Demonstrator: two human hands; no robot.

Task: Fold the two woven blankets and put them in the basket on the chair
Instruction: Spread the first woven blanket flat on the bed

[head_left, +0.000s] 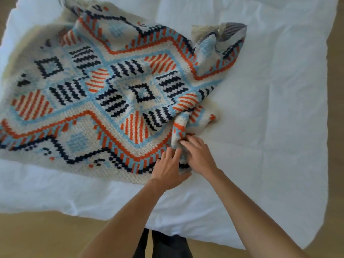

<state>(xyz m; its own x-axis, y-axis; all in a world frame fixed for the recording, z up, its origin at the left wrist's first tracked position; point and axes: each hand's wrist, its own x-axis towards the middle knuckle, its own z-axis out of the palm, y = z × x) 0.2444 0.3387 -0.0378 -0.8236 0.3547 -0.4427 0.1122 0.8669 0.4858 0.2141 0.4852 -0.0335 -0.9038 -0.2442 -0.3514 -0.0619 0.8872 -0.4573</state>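
A woven blanket [104,94] with an orange, light blue, navy and cream pattern lies spread and rumpled over the left half of a white bed. Its far right corner is flipped over, showing a grey striped underside and cream fringe. My left hand [168,169] rests on the blanket's near right corner, fingers curled into the fabric. My right hand [198,155] is just beside it, pinching a bunched fold of the same corner. A second blanket, the basket and the chair are out of view.
The white bed cover [270,118] is wrinkled and bare on the right half. Wooden floor [37,237] shows at the bottom left and along the right edge. My dark trouser legs [163,246] stand against the bed's near edge.
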